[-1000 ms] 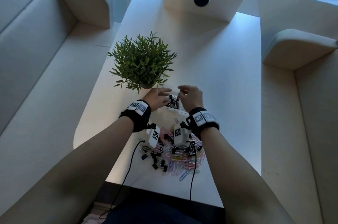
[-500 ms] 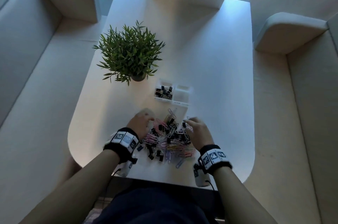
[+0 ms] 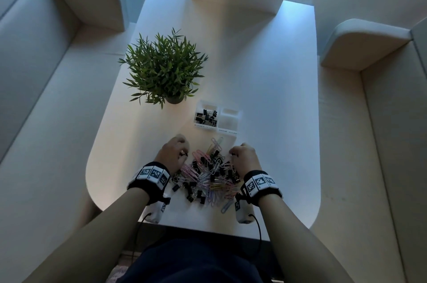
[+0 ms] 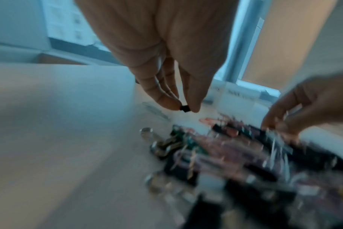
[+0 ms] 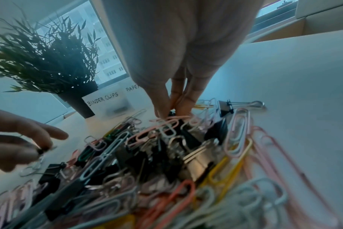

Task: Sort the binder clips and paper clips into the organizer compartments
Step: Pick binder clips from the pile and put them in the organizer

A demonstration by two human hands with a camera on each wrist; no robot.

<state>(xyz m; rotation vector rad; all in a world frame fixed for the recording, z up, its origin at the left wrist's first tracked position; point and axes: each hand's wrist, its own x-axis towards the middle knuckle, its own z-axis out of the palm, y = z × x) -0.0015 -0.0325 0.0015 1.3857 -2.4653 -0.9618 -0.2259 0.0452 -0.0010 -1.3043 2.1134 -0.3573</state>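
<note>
Between both hands (image 3: 172,154) (image 3: 245,157), tangled pile (image 3: 209,177) of black binder clips, pastel paper clips

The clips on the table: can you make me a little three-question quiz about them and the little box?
1. True or false: the organizer compartment labelled for binder clips already holds some black clips.
2. What is the left hand pinching? A) a small black binder clip B) a leaf C) nothing
3. Fill in: the right hand has its fingers down in the mixed ____ of clips.

Key: 1 true; 2 A; 3 pile. The compartment for paper clips looks empty from the head view.
</note>
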